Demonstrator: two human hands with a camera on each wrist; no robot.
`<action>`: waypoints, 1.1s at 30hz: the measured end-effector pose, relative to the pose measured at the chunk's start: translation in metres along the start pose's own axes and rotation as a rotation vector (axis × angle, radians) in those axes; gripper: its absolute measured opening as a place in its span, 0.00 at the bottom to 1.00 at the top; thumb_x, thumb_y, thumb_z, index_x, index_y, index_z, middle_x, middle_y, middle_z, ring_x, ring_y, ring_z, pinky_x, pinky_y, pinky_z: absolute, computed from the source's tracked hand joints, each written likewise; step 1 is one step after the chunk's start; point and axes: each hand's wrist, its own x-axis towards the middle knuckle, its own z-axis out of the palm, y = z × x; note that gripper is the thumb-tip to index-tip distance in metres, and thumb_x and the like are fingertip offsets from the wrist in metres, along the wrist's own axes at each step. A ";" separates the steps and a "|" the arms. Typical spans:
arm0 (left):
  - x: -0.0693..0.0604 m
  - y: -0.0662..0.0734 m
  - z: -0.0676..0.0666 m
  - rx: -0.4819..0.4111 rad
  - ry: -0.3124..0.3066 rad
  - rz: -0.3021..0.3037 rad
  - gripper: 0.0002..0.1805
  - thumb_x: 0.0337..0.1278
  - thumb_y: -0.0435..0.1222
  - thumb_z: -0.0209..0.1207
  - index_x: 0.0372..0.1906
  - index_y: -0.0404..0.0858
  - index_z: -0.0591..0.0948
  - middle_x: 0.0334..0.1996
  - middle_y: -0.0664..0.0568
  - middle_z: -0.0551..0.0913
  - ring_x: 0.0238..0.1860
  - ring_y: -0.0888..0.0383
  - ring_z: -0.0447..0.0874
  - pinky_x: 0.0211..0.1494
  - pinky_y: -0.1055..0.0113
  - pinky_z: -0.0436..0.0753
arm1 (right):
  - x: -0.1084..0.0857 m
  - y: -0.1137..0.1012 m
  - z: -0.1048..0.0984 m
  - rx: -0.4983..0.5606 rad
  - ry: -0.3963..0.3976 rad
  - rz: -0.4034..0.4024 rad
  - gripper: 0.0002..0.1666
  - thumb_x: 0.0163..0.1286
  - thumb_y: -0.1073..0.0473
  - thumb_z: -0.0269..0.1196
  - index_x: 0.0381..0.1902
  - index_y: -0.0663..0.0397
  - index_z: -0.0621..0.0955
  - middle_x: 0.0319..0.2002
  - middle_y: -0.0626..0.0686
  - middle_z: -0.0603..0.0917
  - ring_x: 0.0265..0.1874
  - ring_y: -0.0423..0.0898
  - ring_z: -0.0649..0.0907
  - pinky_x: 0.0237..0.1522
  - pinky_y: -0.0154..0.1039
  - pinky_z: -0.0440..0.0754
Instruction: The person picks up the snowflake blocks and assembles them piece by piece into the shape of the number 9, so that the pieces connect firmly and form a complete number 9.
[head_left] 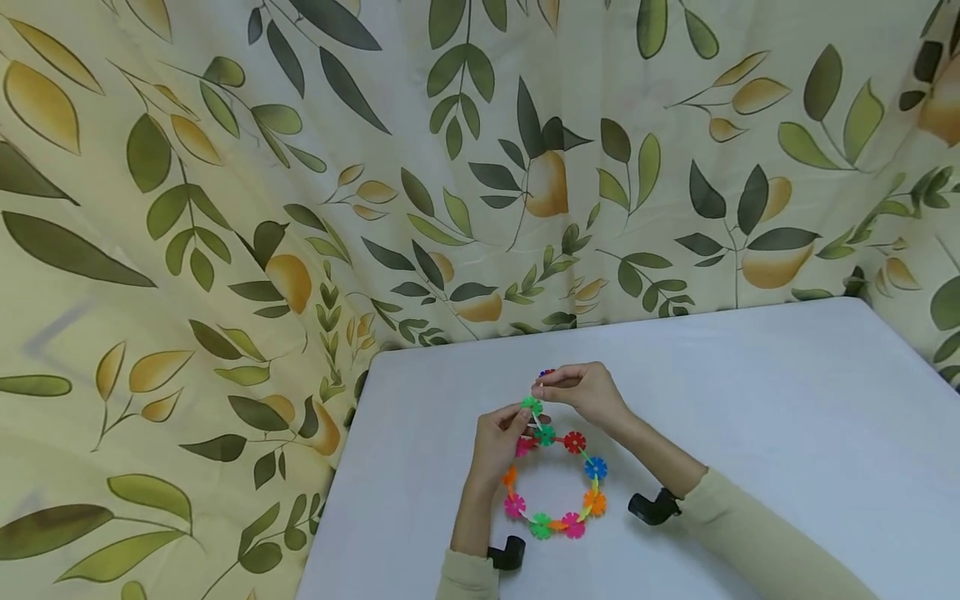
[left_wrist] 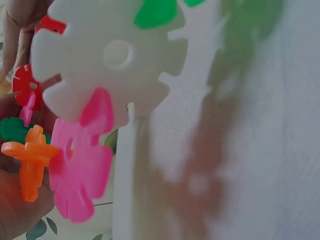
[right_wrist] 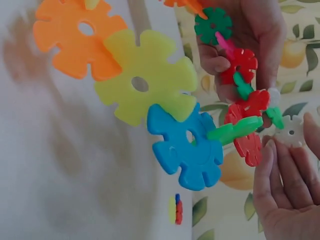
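A ring of colourful snowflake discs, slotted into one another, hangs in front of me, with a red disc (head_left: 575, 442), a blue disc (right_wrist: 187, 150) and a pink disc (left_wrist: 80, 172) among its links. My left hand (head_left: 497, 446) grips the ring at its far left side, close to a bright green disc (head_left: 532, 406). Beyond it, my right hand (head_left: 592, 395) pinches a white disc (right_wrist: 292, 131) between thumb and fingers. This white disc is beside a small green link (right_wrist: 275, 117); whether they are joined cannot be told.
A white table (head_left: 750, 417) lies under the hands. On it, behind the right hand, is a small group of yellow, blue and red discs (right_wrist: 175, 209). A leaf-patterned curtain (head_left: 337, 208) hangs along the back and left edges. Black wrist cameras (head_left: 654, 507) sit on both wrists.
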 end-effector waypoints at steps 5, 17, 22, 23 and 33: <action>-0.001 0.000 0.001 -0.014 0.008 0.007 0.15 0.77 0.38 0.58 0.53 0.33 0.89 0.39 0.43 0.92 0.34 0.54 0.88 0.37 0.70 0.87 | 0.000 0.002 0.002 0.016 0.014 0.001 0.15 0.65 0.53 0.76 0.44 0.58 0.91 0.43 0.54 0.92 0.43 0.48 0.91 0.60 0.53 0.83; 0.003 -0.002 0.004 -0.041 0.015 -0.037 0.13 0.77 0.37 0.59 0.52 0.35 0.89 0.38 0.40 0.91 0.34 0.50 0.87 0.36 0.69 0.88 | 0.007 0.004 -0.004 0.014 -0.030 0.004 0.15 0.64 0.55 0.77 0.41 0.62 0.91 0.41 0.56 0.92 0.42 0.49 0.92 0.55 0.48 0.86; 0.002 -0.001 0.006 -0.078 0.029 -0.050 0.13 0.77 0.37 0.58 0.52 0.35 0.89 0.38 0.40 0.91 0.33 0.52 0.87 0.35 0.66 0.89 | 0.008 0.005 -0.003 0.024 -0.029 0.015 0.14 0.64 0.56 0.77 0.41 0.61 0.91 0.41 0.57 0.92 0.42 0.49 0.92 0.53 0.47 0.87; 0.002 -0.001 0.007 -0.084 0.033 -0.050 0.13 0.77 0.37 0.58 0.53 0.34 0.89 0.38 0.40 0.91 0.32 0.53 0.88 0.35 0.65 0.89 | 0.008 0.005 -0.003 0.025 -0.029 0.016 0.14 0.64 0.56 0.77 0.41 0.61 0.91 0.41 0.56 0.92 0.42 0.49 0.92 0.53 0.47 0.86; 0.003 -0.003 0.007 -0.081 0.044 -0.049 0.13 0.77 0.35 0.59 0.51 0.33 0.89 0.37 0.39 0.91 0.31 0.53 0.88 0.34 0.67 0.88 | 0.006 0.010 -0.003 0.047 -0.020 0.053 0.16 0.64 0.52 0.77 0.42 0.58 0.91 0.41 0.54 0.92 0.44 0.53 0.91 0.57 0.52 0.84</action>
